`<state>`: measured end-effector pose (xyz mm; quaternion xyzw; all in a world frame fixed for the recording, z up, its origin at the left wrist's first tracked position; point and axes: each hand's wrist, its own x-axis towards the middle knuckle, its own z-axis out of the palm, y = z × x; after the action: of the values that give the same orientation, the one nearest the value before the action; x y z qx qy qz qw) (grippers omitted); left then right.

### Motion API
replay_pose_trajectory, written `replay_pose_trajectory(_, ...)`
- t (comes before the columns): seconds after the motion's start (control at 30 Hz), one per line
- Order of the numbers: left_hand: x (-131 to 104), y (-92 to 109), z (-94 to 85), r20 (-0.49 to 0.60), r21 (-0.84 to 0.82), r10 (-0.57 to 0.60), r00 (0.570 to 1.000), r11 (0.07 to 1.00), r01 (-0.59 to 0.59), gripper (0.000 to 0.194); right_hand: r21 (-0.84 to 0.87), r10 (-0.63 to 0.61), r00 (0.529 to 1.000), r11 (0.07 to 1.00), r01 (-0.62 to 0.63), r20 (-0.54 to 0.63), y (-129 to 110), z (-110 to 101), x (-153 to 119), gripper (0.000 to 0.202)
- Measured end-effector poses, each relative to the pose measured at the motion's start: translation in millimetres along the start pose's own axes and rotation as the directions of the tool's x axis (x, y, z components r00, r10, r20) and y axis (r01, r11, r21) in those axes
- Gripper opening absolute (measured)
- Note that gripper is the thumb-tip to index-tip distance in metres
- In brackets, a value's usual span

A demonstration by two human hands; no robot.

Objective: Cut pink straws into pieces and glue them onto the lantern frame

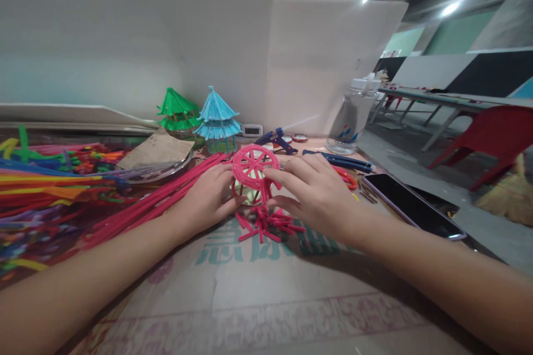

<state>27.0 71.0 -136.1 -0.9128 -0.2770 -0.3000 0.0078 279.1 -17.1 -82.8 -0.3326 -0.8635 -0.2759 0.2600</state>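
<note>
Between my hands stands a small pink spoked wheel (pixel 254 163) of fuzzy pipe cleaner, on top of a little frame with a pale green part (pixel 250 193) beneath. My left hand (pixel 210 191) is closed on its left side, thumb low and fingers near the rim. My right hand (pixel 314 186) pinches the right edge, where a pink strand bends down from the rim. Short cut pink pipe-cleaner pieces (pixel 266 224) lie in a pile just in front. Long pink pipe cleaners (pixel 154 205) pass under and beside my left hand.
Bundles of coloured pipe cleaners (pixel 45 194) fill the left. Behind stand a green pagoda model (pixel 177 108), a blue pagoda model (pixel 217 116), a small digital timer (pixel 252 130) and a glue gun (pixel 277 138). Rightward are a clear bottle (pixel 347 119) and a phone (pixel 412 205).
</note>
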Motion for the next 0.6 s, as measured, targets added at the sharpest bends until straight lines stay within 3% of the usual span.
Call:
replay_pose_trajectory(0.3, 1, 0, -1.7, 0.026, -0.055, -0.003, 1.0, 0.998, 0.004, 0.047, 0.072, -0.006, 0.998, 0.997, 0.011, -0.068, 1, -5, 1, 0.03)
replay_pose_trajectory(0.6, 4, -1, -0.4, 0.036, -0.072, -0.024, 0.999, 0.997, 0.026, 0.045, 0.024, 0.034, 0.993, 0.999, -0.032, -0.113, 10, -3, 3, 0.023)
